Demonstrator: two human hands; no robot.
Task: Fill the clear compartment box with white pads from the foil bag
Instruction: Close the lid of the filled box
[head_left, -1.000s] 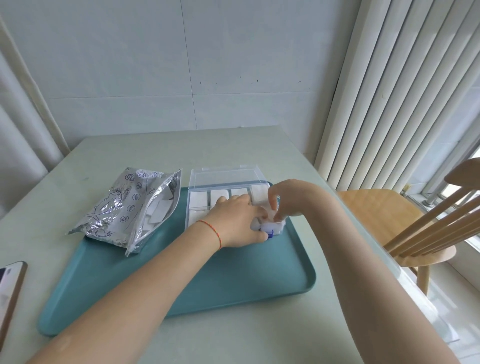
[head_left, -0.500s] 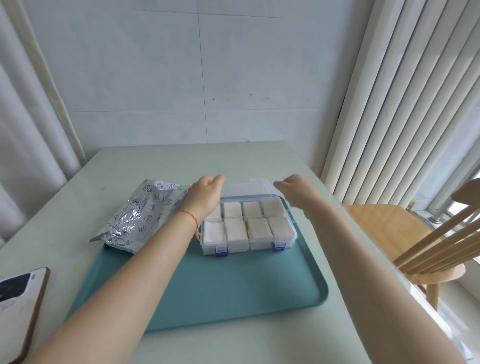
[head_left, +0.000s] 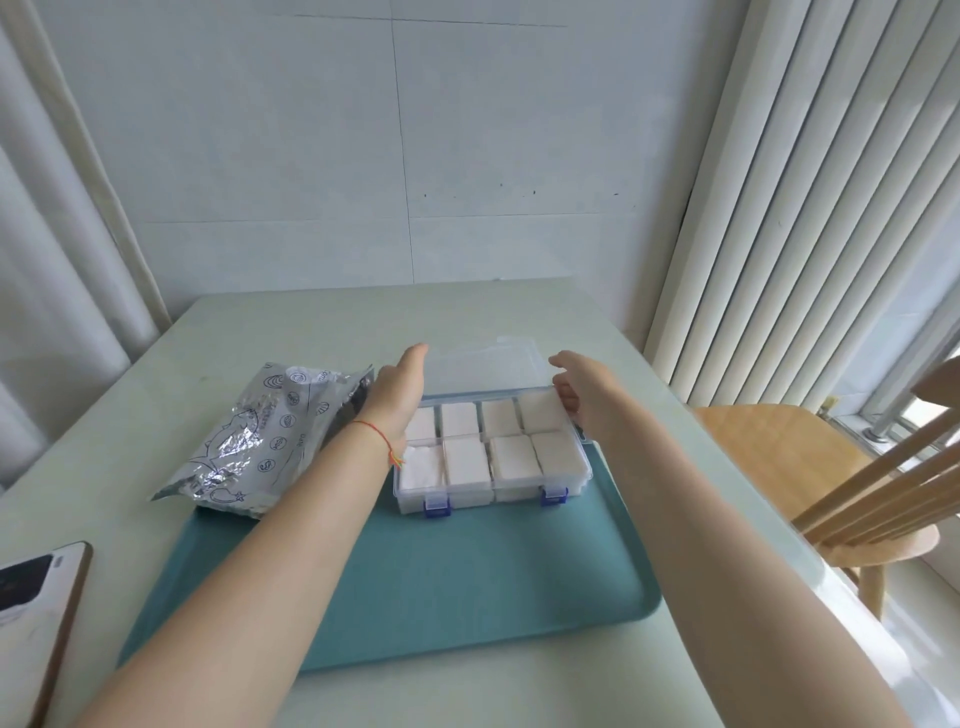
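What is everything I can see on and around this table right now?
compartment box: one, clear with two blue latches, on the tray, lid open toward the wall
white pads: white, in all eight compartments
foil bag: one, silver, printed, lying at the tray's left edge
tray: one, teal, mid-table
table: one, pale green
phone: one, white with brown edge, bottom left, partly out of frame
chair: one, light wood, right of the table
blinds: white vertical slats, right
left hand: at the lid's left edge, red string on the wrist
right hand: at the lid's right edge
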